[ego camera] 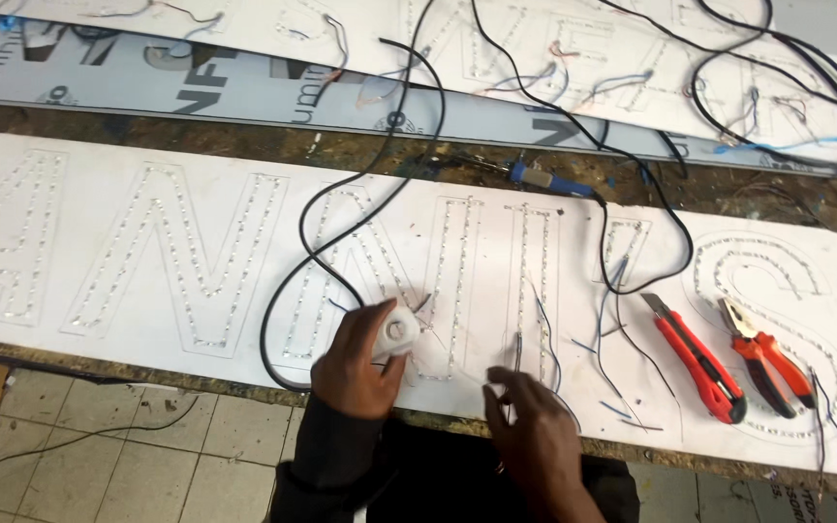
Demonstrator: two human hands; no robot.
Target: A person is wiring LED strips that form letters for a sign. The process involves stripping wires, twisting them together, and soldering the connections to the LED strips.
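White plastic sign board lay on the surface, its letter outlines already filled with small lights. The left hand was closed around a small white device over the middle letters. The right hand pinched a thin wire beside it. Loose wires showed the wiring was not finished. A red utility knife and orange pliers lay apart.

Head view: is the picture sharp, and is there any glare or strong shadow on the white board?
Head view: mostly sharp with even, soft light; the white board shows no harsh glare and only faint shadows under the cables; the right hand is slightly blurred; the left hand, holding a small white part, is clearer.
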